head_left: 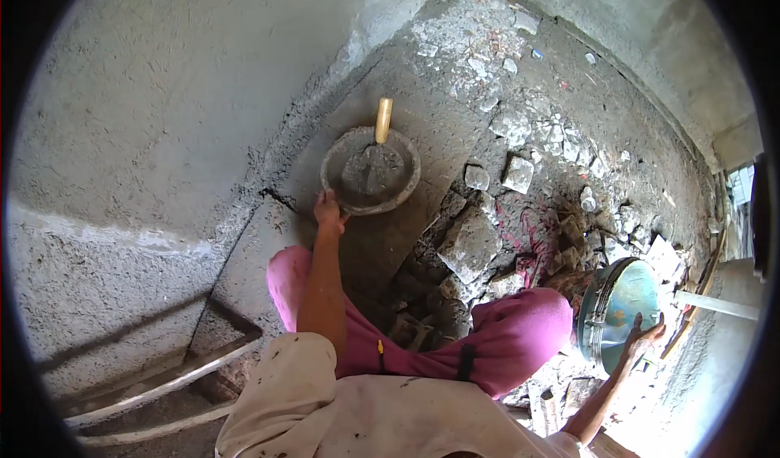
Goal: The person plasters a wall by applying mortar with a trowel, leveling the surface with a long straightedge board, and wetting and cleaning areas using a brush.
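My left hand has its fingers closed on the near rim of a round, mortar-caked bowl. Grey wet-looking mix lies inside the bowl. A trowel with a wooden handle rests in it, its handle sticking out over the far rim and its blade mostly covered. Off to the right, my right hand is spread with fingers apart against a teal bucket that stands beside my right knee. Whether that hand bears the bucket's weight cannot be made out.
Broken concrete chunks and rubble cover the floor ahead and right. A plastered wall rises on the left, another at the far right. A wooden frame lies lower left. A pale bar juts out beyond the bucket.
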Demonstrator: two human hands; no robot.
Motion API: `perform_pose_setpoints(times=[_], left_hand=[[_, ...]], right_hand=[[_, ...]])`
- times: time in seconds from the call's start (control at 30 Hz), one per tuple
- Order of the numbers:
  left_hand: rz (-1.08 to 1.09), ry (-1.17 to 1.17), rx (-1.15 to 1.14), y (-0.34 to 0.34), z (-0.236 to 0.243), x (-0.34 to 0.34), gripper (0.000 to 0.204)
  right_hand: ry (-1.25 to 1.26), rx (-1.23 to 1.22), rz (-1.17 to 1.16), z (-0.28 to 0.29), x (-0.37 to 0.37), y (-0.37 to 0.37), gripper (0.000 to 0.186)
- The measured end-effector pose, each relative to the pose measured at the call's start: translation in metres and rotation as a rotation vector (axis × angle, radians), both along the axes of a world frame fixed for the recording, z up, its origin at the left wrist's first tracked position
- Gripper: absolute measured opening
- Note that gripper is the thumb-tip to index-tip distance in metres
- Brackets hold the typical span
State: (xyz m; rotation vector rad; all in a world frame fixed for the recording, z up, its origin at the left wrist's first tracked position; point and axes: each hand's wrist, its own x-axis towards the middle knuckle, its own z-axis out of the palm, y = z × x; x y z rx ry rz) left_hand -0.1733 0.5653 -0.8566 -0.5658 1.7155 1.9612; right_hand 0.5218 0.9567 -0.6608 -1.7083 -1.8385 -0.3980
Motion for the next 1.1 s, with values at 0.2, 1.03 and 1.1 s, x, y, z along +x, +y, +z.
perform_pose_setpoints(times=[0.2,1.03,1.1], left_hand=[[-0.162,0.08,-0.183,0.019,0.036,0.069,0.05],[-0.176,0.511,-0.391,0.027,0.037,0.097,0.046],[-0.106,0.536,-0.097,0.039,0.049,0.107,0.047]], right_hand=[[0.113,-0.582,0.839,0.083,-0.215,-0.064,0.073],[-0.885,-0.476,1.663,-0.063,-0.455,-0.128,0.039],[-0.783,-0.304,1.507,-0.037,-0.454,-0.135,0.042]])
